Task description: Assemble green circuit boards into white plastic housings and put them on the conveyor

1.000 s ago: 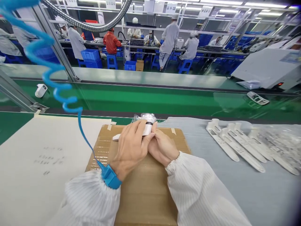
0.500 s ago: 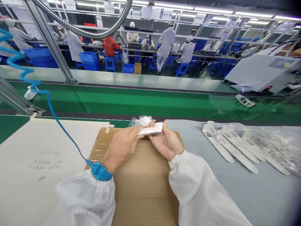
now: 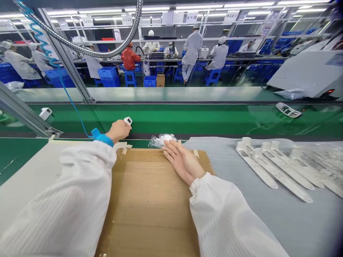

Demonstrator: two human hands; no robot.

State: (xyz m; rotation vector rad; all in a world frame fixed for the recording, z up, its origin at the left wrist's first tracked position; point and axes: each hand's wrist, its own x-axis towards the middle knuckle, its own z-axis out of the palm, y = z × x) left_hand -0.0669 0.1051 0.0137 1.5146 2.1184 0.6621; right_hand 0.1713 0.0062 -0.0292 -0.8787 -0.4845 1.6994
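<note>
My left hand (image 3: 119, 130), with a blue wrist strap (image 3: 102, 137) at its cuff, reaches out over the near edge of the green conveyor belt (image 3: 187, 121). Its fingers are closed on a white plastic device with a dark window (image 3: 128, 121), mostly hidden by the hand. My right hand (image 3: 183, 159) holds nothing; it hovers, fingers stretched out, above the far part of the cardboard sheet (image 3: 152, 200). Just beyond its fingertips lies crumpled clear plastic wrap (image 3: 162, 140). I cannot tell whether the fingertips touch it.
Several long white plastic housings (image 3: 284, 175) lie on grey foam (image 3: 227, 207) at right, beside clear bags (image 3: 324, 160). Another white device (image 3: 45, 113) and a white housing (image 3: 288, 110) sit on the belt. A metal post (image 3: 64, 53) stands left. Several people work beyond.
My left hand has carried the white device from above the cardboard, away to the left, over the belt. My right hand has let go of it and stayed near the same place.
</note>
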